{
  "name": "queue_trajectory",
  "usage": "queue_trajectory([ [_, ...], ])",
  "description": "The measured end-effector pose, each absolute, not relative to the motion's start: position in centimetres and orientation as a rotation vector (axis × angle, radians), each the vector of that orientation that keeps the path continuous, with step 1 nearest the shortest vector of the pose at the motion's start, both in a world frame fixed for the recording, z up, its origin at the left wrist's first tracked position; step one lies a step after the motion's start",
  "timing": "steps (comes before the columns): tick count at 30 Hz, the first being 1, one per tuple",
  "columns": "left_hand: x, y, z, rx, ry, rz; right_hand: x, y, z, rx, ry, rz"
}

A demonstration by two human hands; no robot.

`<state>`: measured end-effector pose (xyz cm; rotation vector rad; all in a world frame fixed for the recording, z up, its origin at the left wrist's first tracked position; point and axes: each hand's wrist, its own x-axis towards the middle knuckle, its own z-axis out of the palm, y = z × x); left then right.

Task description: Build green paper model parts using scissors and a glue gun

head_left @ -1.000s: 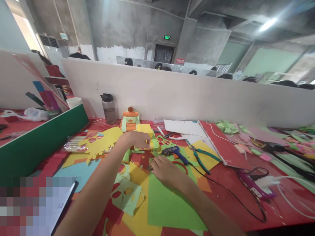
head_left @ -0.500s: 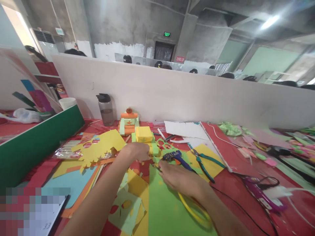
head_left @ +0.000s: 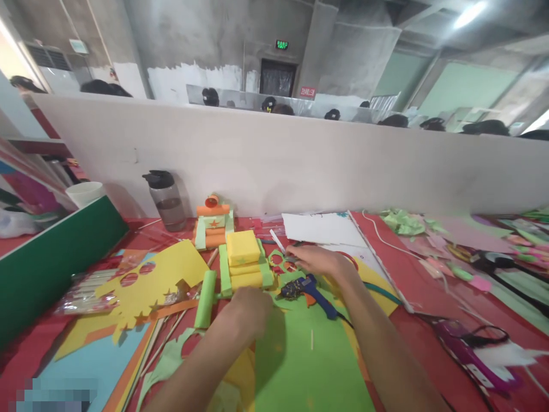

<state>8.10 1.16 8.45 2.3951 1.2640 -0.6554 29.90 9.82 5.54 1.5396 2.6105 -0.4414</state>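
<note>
My left hand (head_left: 251, 312) is closed and a little blurred at the left edge of a green sheet (head_left: 309, 366); anything in its fingers is hidden. A green paper roll (head_left: 206, 298) lies left of it, and a yellow and green paper model with a yellow block (head_left: 243, 248) stands just beyond. My right hand (head_left: 317, 260) reaches forward past the blue glue gun (head_left: 311, 290), fingers bent down beside a white stick (head_left: 277, 241); what they hold cannot be made out. A short pale stick (head_left: 312, 339) rests on the green sheet.
An orange and green paper model (head_left: 214, 223) and a water bottle (head_left: 166, 203) stand at the back. Cut yellow card (head_left: 171, 266) lies left, near a green divider (head_left: 64, 269). Teal-handled pliers (head_left: 382, 292) lie right; a purple power strip (head_left: 467, 355) sits farther right.
My left hand has drawn back toward me from the yellow block. My right hand has moved forward beyond the glue gun. The yellow loop by my right wrist is out of sight; the green roll now shows.
</note>
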Motion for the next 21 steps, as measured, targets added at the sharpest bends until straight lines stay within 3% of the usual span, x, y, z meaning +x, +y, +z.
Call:
queue_trajectory([
  [7,8.0,1.6,7.9,2.265,1.203,-0.583,30.5,10.6,4.9,1.558,2.585,-0.477],
  [11,8.6,2.1,7.0,2.202,1.34,-0.523,30.5,9.3,6.0,1.532,2.428,-0.743],
  [21,8.1,2.6,1.6,2.126,1.288,-0.483,29.5,7.2,4.6,1.698,2.202,-0.656],
])
